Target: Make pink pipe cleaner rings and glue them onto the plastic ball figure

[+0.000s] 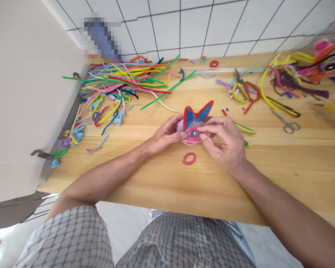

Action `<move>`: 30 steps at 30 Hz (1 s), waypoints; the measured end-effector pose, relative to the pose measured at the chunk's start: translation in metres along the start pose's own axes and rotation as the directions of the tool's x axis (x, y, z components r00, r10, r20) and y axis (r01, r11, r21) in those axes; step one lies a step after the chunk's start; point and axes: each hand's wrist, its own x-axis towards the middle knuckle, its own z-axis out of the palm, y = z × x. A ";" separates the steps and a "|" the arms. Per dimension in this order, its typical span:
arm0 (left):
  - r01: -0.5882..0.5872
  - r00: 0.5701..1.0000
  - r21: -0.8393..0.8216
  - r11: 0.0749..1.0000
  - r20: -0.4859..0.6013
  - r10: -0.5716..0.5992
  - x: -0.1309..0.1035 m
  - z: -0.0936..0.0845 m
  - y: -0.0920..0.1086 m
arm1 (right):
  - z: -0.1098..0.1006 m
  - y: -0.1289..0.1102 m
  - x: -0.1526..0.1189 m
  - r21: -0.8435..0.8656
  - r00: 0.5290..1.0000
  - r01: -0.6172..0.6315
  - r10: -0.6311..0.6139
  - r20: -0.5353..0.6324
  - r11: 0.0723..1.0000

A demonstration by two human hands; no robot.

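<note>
Between my hands is a small round purple craft figure with two upright red-rimmed blue ears. My left hand is wrapped round its left side, the thumb lying on its front. With thumb and fingertips, my right hand pinches a pink pipe-cleaner ring against the front of the figure. A second pink pipe-cleaner ring lies on the wooden table just below. The back of the figure is hidden.
A heap of coloured pipe cleaners lies at the back left. Orange-and-yellow scissors, a yellow cutter and small metal scissors lie to the right. An orange craft figure stands far right. White tiles line the back.
</note>
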 end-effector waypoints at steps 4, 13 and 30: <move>0.004 1.000 -0.004 1.000 -0.006 -0.004 0.001 0.000 0.000 | 0.000 0.000 0.000 -0.003 1.000 -0.008 0.008 0.005 1.000; -0.012 1.000 -0.003 1.000 0.020 0.012 0.001 0.001 0.001 | 0.001 -0.001 -0.002 0.003 0.999 -0.033 0.033 0.003 0.999; -0.003 1.000 -0.035 0.999 0.031 0.004 0.000 0.003 0.005 | 0.001 -0.003 0.001 0.009 0.998 -0.048 0.048 -0.032 0.999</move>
